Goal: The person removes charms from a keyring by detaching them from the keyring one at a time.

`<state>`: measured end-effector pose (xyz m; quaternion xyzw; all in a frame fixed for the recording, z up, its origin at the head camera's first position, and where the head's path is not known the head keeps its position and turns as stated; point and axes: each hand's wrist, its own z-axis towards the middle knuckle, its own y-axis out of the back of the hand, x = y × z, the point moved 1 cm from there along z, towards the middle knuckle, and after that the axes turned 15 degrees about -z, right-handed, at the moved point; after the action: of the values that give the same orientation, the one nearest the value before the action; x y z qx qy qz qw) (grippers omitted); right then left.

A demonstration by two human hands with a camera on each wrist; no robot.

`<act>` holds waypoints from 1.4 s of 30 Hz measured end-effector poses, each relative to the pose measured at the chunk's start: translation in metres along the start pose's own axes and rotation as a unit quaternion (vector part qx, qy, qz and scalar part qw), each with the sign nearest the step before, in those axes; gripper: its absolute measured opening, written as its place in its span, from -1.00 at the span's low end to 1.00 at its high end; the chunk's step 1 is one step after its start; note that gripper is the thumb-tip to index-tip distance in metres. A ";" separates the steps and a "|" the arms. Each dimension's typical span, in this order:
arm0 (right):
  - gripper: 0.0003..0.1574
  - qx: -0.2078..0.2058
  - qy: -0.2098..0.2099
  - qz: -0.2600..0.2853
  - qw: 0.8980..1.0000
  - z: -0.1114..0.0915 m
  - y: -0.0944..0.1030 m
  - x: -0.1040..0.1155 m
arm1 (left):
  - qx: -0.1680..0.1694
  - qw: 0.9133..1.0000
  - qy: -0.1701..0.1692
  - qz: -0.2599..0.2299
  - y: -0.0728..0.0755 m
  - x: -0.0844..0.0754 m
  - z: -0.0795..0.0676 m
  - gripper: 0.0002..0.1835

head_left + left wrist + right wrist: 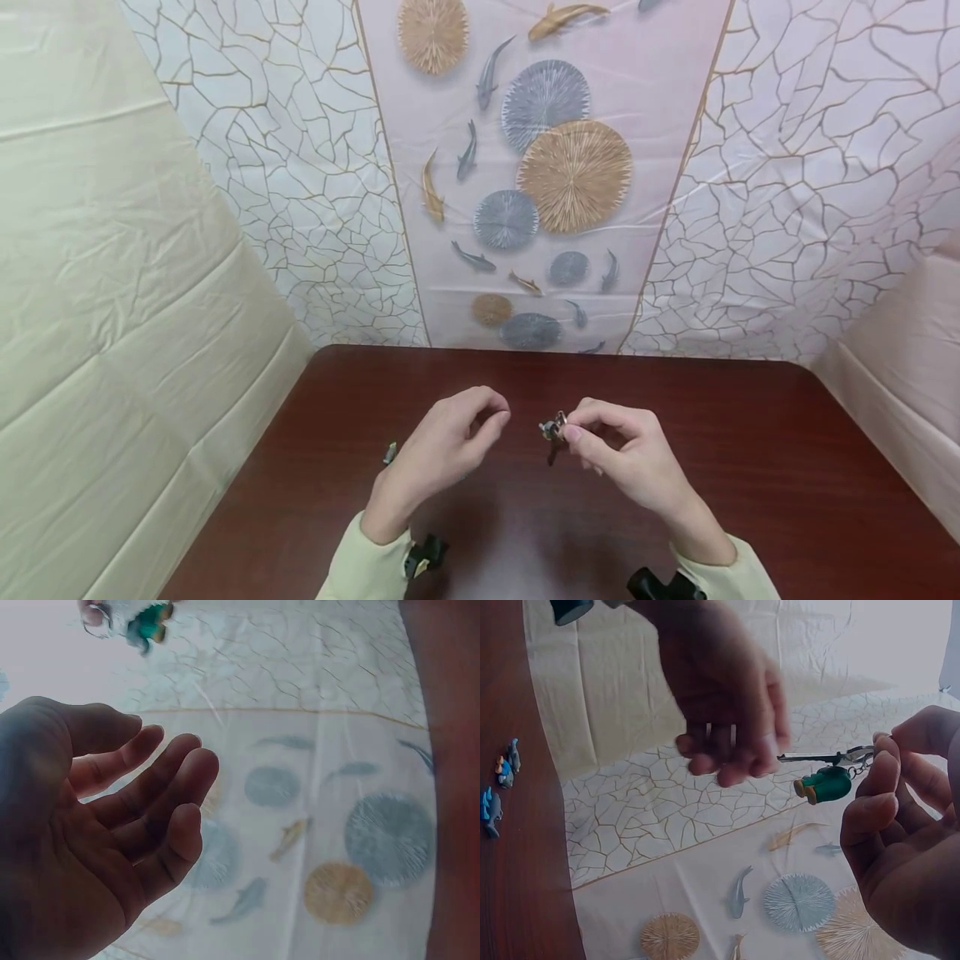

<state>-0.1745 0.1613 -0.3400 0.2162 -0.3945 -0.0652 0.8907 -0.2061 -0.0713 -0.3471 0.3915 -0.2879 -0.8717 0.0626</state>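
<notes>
Between thumb and index finger, my right hand (632,450) pinches a metal key ring (861,756). A slim key (808,758) and a small green figurine charm (829,785) with yellow feet hang from it. Away to its left, my left hand (444,440) is raised over the table with loosely bent fingers. The left wrist view shows nothing in that palm; the green charm (148,625) appears beyond it at the top. Small figurines in blue, grey and orange (507,766) lie on the table by the left hand, partly hidden by it in the head view.
A dark reddish-brown table (750,467) lies under both hands. Behind it hangs a cloth backdrop (525,275) printed with fish and round shapes. Cream fabric (142,333) borders the left side, and similar fabric (900,392) the right.
</notes>
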 end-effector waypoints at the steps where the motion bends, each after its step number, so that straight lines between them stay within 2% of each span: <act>1: -0.73 0.001 0.001 0.001 1.000 0.000 0.000 0.000 | 0.000 1.000 -0.006 -0.005 0.000 -0.003 0.001 -0.96; 7: -0.70 0.006 0.016 0.013 1.000 0.000 -0.001 -0.001 | 0.007 0.999 -0.025 -0.034 -0.003 -0.018 0.004 -0.93; 14: -0.71 0.007 0.056 0.037 0.998 0.002 -0.002 0.000 | 0.022 0.994 -0.071 -0.080 -0.008 -0.029 0.009 -0.92; 20: -0.68 0.011 0.053 0.026 0.998 0.001 -0.001 -0.001 | 0.025 0.990 -0.088 -0.110 -0.014 -0.036 0.012 -0.89; 27: -0.65 0.010 0.070 0.027 0.997 0.001 -0.001 -0.001 | 0.023 0.989 -0.117 -0.090 -0.019 -0.037 0.015 -0.89; 34: -0.62 0.001 0.096 0.024 0.995 0.002 -0.003 -0.003 | 0.017 0.990 -0.114 -0.080 -0.019 -0.037 0.015 -0.93; 42: -0.62 0.003 0.105 -0.010 0.994 0.002 -0.002 -0.005 | 0.000 0.991 -0.133 -0.027 -0.018 -0.037 0.015 -0.93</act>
<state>-0.1792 0.1602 -0.3427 0.2285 -0.2965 -0.0500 0.9259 -0.1897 -0.0372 -0.3256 0.2799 -0.2826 -0.9175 0.0001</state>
